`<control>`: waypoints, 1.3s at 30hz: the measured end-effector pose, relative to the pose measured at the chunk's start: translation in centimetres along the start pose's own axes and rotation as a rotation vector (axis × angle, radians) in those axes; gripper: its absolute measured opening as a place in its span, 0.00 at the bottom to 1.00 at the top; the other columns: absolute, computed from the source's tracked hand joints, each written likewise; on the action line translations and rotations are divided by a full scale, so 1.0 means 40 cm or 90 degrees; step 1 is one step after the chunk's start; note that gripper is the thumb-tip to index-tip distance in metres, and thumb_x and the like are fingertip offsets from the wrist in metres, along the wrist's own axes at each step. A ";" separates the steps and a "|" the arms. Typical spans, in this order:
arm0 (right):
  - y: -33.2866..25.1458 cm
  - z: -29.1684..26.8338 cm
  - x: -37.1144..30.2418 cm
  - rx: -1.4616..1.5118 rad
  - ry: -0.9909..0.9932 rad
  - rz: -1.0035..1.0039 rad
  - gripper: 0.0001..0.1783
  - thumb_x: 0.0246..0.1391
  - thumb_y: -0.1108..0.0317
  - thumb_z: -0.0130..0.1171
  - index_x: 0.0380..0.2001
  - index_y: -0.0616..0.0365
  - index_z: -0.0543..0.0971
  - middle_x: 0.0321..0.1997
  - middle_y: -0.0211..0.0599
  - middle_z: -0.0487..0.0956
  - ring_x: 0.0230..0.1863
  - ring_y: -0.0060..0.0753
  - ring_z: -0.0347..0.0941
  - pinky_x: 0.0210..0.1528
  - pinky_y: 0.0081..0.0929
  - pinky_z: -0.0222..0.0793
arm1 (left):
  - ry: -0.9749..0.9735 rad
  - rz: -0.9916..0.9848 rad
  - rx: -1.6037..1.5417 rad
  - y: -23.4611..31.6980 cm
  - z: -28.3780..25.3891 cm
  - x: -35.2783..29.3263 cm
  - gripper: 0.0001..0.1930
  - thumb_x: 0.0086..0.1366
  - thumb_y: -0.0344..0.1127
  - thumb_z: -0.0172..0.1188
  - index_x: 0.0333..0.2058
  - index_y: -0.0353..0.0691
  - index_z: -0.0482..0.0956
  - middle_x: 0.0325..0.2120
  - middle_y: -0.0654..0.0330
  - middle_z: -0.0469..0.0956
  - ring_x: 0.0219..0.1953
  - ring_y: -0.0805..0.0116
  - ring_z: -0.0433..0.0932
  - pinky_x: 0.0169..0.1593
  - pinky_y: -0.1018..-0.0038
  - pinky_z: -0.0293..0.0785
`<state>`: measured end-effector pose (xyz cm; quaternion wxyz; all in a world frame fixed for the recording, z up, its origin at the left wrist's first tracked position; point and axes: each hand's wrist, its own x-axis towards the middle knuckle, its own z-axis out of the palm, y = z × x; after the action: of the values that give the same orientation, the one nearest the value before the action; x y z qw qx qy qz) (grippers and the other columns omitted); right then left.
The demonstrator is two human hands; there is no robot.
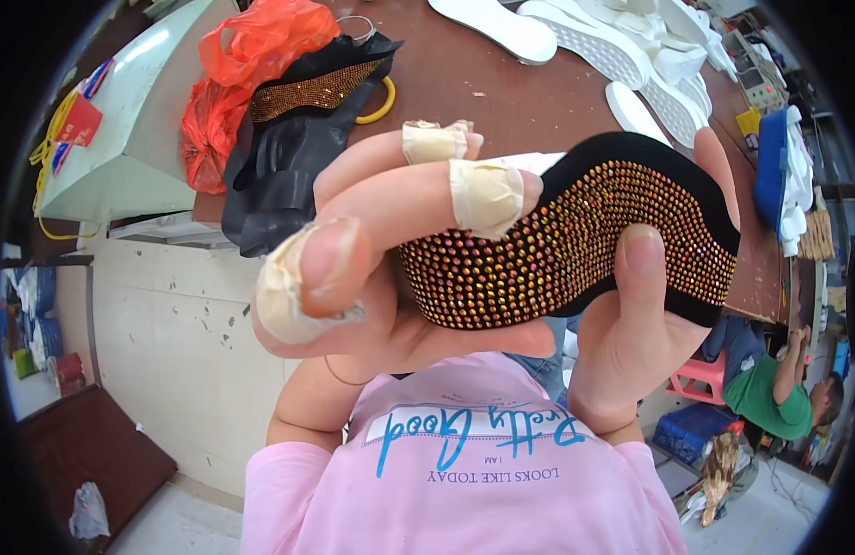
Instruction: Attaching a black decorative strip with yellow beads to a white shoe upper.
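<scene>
A black shoe strap [576, 222], set with rows of orange-gold rhinestones, is stretched between my two hands close to the camera. My left hand [381, 268] is closed on its left end, with pale tape wrapped round several fingertips. My right hand [622, 342] pinches the other end, its thumb pressed on the stones and a finger behind the upper edge. The strap bends in a wave, stone side facing up. A similar rhinestone strap [321, 90] lies on black sheet material [279, 171] at the table's left.
On the brown table [474, 79], a red plastic bag [261, 42] and a yellow ring [379, 102] lie at left. White shoe soles [594, 46] are heaped at far right. A blue bin [773, 162] stands beyond. Lower right, a person in green [770, 398] sits near a pink stool [698, 377].
</scene>
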<state>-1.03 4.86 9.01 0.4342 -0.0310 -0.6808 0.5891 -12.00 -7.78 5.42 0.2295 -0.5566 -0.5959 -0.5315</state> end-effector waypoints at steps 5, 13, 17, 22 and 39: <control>0.001 -0.004 -0.004 -0.073 0.060 0.041 0.34 0.53 0.71 0.54 0.63 0.65 0.58 0.45 0.39 0.76 0.41 0.26 0.73 0.47 0.17 0.66 | 0.007 0.015 -0.068 -0.012 0.002 -0.009 0.54 0.48 0.48 0.73 0.62 0.61 0.38 0.49 0.53 0.69 0.46 0.55 0.74 0.52 0.56 0.74; 0.010 0.007 0.008 0.039 -0.006 0.021 0.36 0.53 0.69 0.54 0.63 0.66 0.56 0.44 0.39 0.76 0.40 0.26 0.73 0.46 0.16 0.66 | 0.097 -0.045 -0.038 0.000 0.015 -0.005 0.54 0.46 0.44 0.74 0.62 0.60 0.40 0.49 0.51 0.69 0.44 0.54 0.76 0.53 0.56 0.74; 0.018 0.036 0.014 0.065 -0.014 -0.016 0.36 0.52 0.70 0.53 0.64 0.65 0.56 0.43 0.38 0.76 0.39 0.26 0.72 0.47 0.16 0.65 | 0.097 -0.066 -0.052 -0.002 -0.021 -0.021 0.55 0.45 0.45 0.75 0.62 0.59 0.40 0.48 0.50 0.69 0.45 0.54 0.75 0.54 0.56 0.72; 0.029 0.060 0.010 -0.066 -0.079 -0.087 0.37 0.52 0.70 0.53 0.64 0.65 0.55 0.43 0.37 0.76 0.37 0.26 0.73 0.46 0.17 0.66 | 0.208 -0.135 -0.144 0.034 -0.020 -0.037 0.57 0.45 0.47 0.75 0.63 0.58 0.39 0.48 0.51 0.68 0.48 0.54 0.74 0.57 0.56 0.70; 0.036 0.084 -0.011 0.004 -0.115 -0.030 0.40 0.53 0.68 0.53 0.66 0.63 0.50 0.39 0.37 0.77 0.34 0.24 0.74 0.39 0.15 0.69 | 0.395 -0.073 -0.029 0.020 0.032 -0.028 0.52 0.45 0.46 0.72 0.62 0.58 0.43 0.42 0.60 0.70 0.41 0.63 0.71 0.47 0.70 0.70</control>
<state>-3.53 2.46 7.81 0.3848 0.0399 -0.7161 0.5810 -10.57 -7.26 4.32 0.3577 -0.3382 -0.5154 -0.7014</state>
